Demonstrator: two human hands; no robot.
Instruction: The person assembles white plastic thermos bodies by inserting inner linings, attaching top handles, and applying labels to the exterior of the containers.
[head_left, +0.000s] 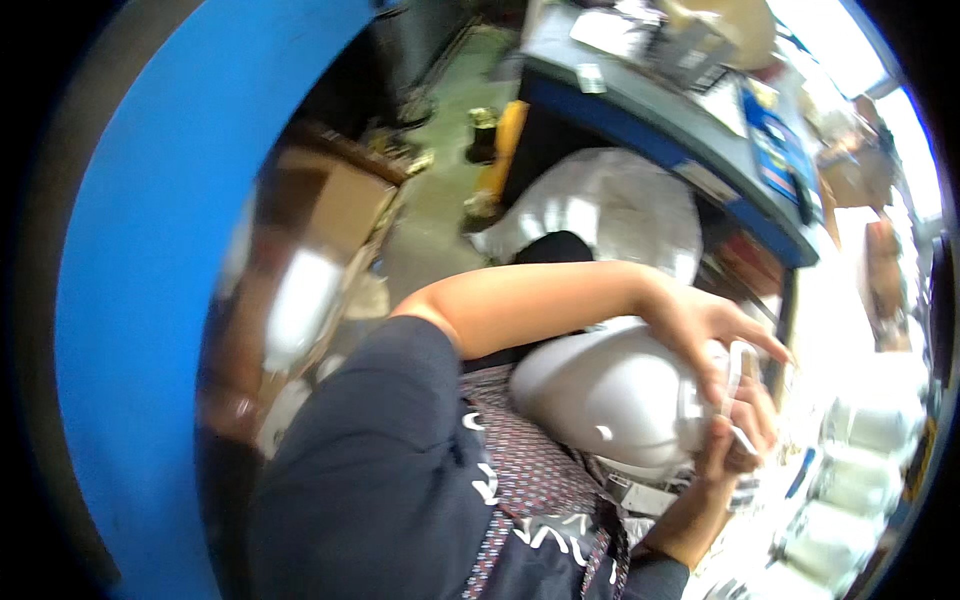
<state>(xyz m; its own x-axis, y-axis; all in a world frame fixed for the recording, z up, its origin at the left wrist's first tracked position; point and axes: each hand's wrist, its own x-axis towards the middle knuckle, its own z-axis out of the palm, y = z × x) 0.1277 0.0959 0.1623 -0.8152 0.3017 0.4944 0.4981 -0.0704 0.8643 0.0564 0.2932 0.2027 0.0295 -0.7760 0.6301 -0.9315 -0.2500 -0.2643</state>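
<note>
A big white plastic bottle (610, 395) lies tilted across my lap, its neck pointing right. My left hand (705, 325) reaches over the neck end, thumb bent down against it and a finger stretched past a thin white loop (736, 385). From below, my right hand (738, 435) closes around the same neck end, its fingers behind the loop and its thumb on the near side. Whether the loop is joined to the bottle I cannot tell. Part of the neck is hidden by my fingers, and the view is slightly blurred.
Several white, translucent bottles (855, 480) stand in a row at the right. Ahead is a blue-edged workbench (640, 105) with clutter, and a large clear plastic bag (620, 200) beneath. At left sit an open cardboard box (345, 205), another white bottle (303, 305) and a blue panel (140, 300).
</note>
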